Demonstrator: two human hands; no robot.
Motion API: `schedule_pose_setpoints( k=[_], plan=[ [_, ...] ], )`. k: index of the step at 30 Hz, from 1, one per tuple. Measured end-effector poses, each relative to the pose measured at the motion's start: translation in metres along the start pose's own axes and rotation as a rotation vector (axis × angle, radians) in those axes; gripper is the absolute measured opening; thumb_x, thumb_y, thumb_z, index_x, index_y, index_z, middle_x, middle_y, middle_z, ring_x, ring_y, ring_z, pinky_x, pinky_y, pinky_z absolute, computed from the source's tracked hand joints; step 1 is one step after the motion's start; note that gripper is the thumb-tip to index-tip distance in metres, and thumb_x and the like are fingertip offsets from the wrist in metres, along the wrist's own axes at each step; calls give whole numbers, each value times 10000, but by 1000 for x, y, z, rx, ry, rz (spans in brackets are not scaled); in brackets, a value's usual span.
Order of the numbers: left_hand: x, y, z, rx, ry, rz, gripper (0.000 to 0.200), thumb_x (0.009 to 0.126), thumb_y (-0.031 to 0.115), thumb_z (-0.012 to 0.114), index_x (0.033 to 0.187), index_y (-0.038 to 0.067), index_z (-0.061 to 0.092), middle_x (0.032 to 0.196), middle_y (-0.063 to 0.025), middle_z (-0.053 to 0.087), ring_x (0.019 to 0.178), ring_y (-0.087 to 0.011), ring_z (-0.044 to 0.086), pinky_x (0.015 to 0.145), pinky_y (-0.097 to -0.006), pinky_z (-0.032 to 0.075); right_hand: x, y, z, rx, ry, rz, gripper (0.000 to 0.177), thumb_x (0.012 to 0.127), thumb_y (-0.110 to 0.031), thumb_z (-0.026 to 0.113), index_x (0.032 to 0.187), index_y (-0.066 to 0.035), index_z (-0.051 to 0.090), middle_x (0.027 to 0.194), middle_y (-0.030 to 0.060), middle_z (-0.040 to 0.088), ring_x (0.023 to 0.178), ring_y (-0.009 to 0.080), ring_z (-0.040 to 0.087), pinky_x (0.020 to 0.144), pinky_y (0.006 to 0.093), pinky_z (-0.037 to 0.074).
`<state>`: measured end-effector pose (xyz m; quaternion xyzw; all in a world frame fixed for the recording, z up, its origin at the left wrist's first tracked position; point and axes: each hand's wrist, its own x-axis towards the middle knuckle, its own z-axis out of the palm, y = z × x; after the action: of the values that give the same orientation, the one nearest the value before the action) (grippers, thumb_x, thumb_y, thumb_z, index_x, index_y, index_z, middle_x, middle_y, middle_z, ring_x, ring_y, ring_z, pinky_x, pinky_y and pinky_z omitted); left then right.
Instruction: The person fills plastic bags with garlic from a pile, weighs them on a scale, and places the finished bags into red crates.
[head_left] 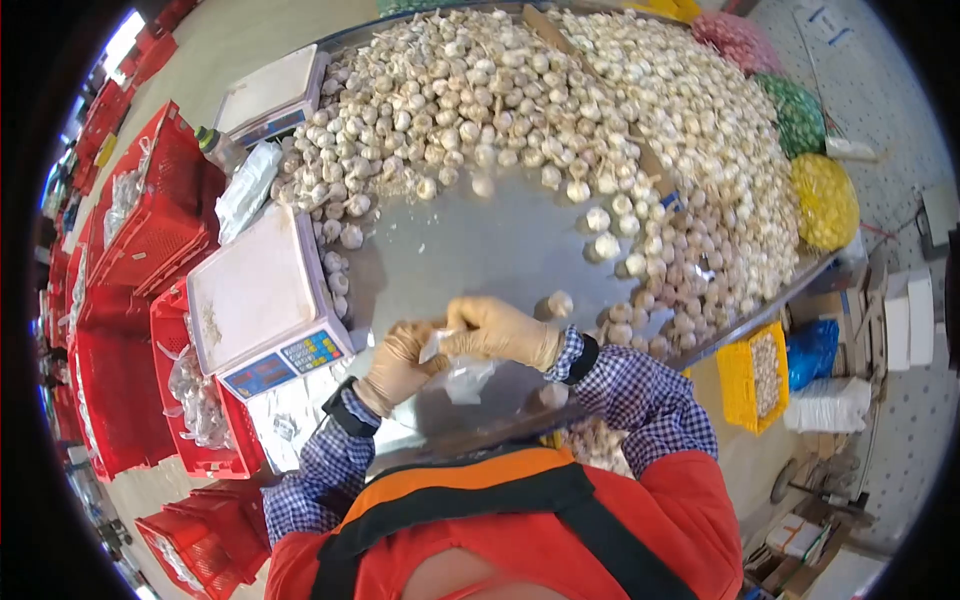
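Two gloved hands meet over a steel table [480, 250]: the left hand [395, 365] and right hand [500, 330] both pinch a small clear plastic bag [462, 372] between them. A digital scale [262, 300] sits just left, and heaped garlic bulbs [520, 100] lie beyond.

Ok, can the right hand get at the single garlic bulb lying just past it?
Probably yes: the garlic bulb lies on bare metal table beside the right hand, nothing between them, though that hand is pinching a clear plastic bag.

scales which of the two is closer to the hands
The scale with the coloured keypad, beside the left hand; the other scale sits farther back.
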<state>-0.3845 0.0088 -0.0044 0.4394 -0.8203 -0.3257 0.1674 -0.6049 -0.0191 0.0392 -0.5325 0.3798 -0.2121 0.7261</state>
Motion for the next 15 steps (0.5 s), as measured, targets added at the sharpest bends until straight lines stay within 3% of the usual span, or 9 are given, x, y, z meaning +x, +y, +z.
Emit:
schedule_pose_setpoints(
  k=[3, 5, 6, 7, 8, 10, 12, 13, 15],
  plan=[
    [4, -18, 11, -96, 161, -216, 203, 768, 31, 592, 965, 43, 639, 953, -148, 649, 886, -331, 612, 805, -388, 490, 45, -29, -79, -365, -310, -252, 140, 861, -202, 668, 908, -77, 626, 839, 6, 640, 760, 65, 555, 709, 243, 476],
    [-5, -41, 9, -339, 150, -303, 205, 793, 7, 581, 986, 48, 636, 963, -126, 656, 903, -274, 644, 784, -324, 508, 103, -48, -192, -838, 21, -525, 179, 915, -159, 569, 1041, -55, 642, 996, 19, 650, 939, 114, 582, 868, 276, 461],
    [-3, -46, 5, -254, 140, -311, 177, 802, 18, 590, 969, 39, 645, 968, -108, 661, 926, -242, 643, 798, -313, 504, 160, -53, -269, -939, 408, -278, 206, 940, -154, 509, 1058, -73, 657, 1031, 12, 642, 995, 134, 573, 918, 276, 440],
    [3, -60, 7, -685, 223, -400, 212, 809, 25, 588, 1018, 31, 625, 985, -100, 652, 942, -228, 634, 807, -311, 505, 149, -131, -282, -1123, 263, -166, 197, 932, -145, 528, 1045, -72, 672, 1062, 17, 645, 1044, 136, 559, 939, 270, 424],
    [15, -74, 7, -1120, 301, -476, 252, 817, 31, 585, 1067, 24, 605, 1003, -92, 644, 958, -215, 625, 816, -309, 505, 151, -142, -323, -265, 359, -170, 271, 950, -271, 525, 1043, -71, 681, 1127, 65, 637, 1068, 157, 556, 951, 285, 413],
    [87, -79, -41, -1218, 347, -446, 363, 851, 54, 572, 1206, 11, 512, 1055, -91, 609, 981, -200, 599, 830, -301, 504, 239, -118, -470, -822, 724, -213, 437, 950, -451, 478, 1127, -99, 665, 1205, 137, 606, 1129, 233, 545, 991, 330, 394],
    [158, -131, -81, -737, 283, -53, 445, 885, 95, 542, 1302, 18, 408, 1090, -113, 589, 979, -211, 594, 836, -313, 504, 273, -123, -493, -934, 743, -102, 507, 941, -512, 443, 1172, -106, 642, 1246, 160, 574, 1180, 271, 509, 1016, 340, 375],
    [220, -119, -105, -1055, 275, -30, 374, 888, 136, 533, 1236, 9, 483, 1090, -104, 586, 980, -209, 593, 836, -332, 494, 284, -124, -502, -1054, 766, 30, 580, 933, -572, 408, 1218, -113, 618, 1288, 182, 542, 1230, 308, 473, 1041, 351, 356],
    [279, -166, -109, -1066, 285, -43, 378, 890, 142, 531, 1240, 9, 479, 1093, -104, 586, 983, -210, 592, 837, -331, 494, 300, -96, -497, -1207, 711, -11, 609, 931, -582, 399, 1242, -96, 592, 1312, 196, 515, 1258, 325, 442, 1041, 353, 353]
  ],
)
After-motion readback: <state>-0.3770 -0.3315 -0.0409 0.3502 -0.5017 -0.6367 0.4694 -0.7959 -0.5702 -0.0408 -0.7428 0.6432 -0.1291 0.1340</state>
